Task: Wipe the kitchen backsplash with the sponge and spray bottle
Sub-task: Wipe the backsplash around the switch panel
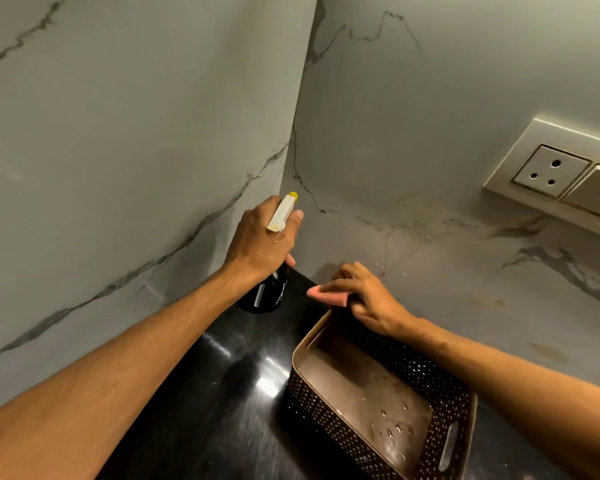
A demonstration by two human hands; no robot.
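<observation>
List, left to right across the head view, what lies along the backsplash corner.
Spray bottle → sponge → socket. The basket overlaps the sponge, so it is left out.

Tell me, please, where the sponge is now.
In the head view, the sponge is centre-right, held by the right hand at the far rim of the basket, right of the spray bottle.

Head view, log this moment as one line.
left hand: grips spray bottle near corner | right hand: holds sponge at basket rim | backsplash: yellowish stains
</observation>
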